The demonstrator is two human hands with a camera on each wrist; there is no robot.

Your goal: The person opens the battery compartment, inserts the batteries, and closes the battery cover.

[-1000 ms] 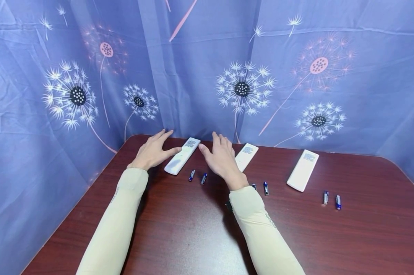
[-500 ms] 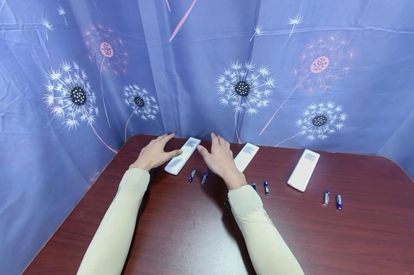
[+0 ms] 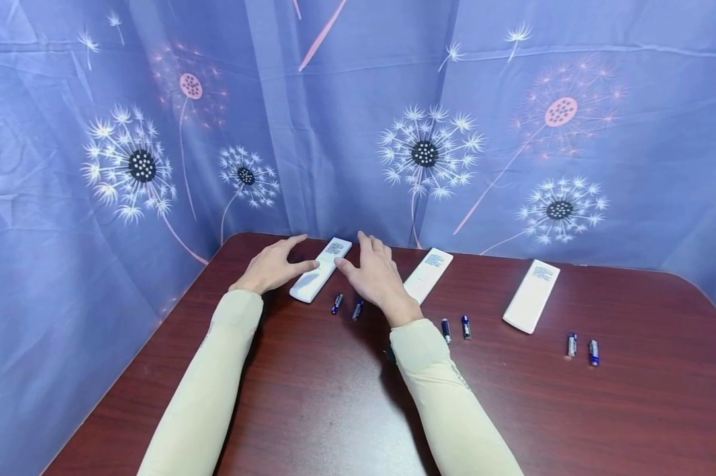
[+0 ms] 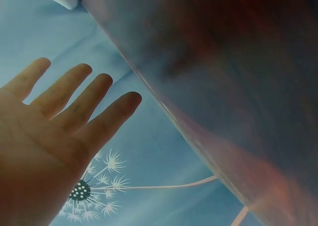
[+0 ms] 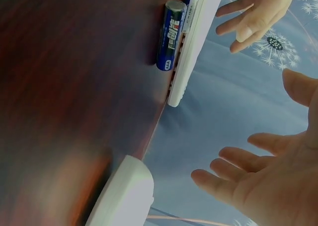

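Three white remotes lie face down in a row on the dark red table (image 3: 334,396). My left hand (image 3: 277,264) lies open just left of the leftmost remote (image 3: 322,270), its thumb at the remote's left edge. On the other side my right hand (image 3: 372,274) hovers open, thumb close to that remote's right edge. In the left wrist view my left hand (image 4: 64,116) shows straight spread fingers holding nothing. The right wrist view shows my right hand (image 5: 268,181) open, with the leftmost remote (image 5: 196,42) and a blue battery (image 5: 170,35) beyond it.
Two blue batteries (image 3: 336,303) (image 3: 358,309) lie in front of the leftmost remote. The middle remote (image 3: 428,276) and the right remote (image 3: 531,295) each have a pair of batteries (image 3: 445,330) (image 3: 570,344) in front. A blue dandelion curtain (image 3: 423,132) closes the back and left.
Both hands have closed in on the leftmost remote. The right hand slid left, off the middle remote. The remotes and batteries have not moved.
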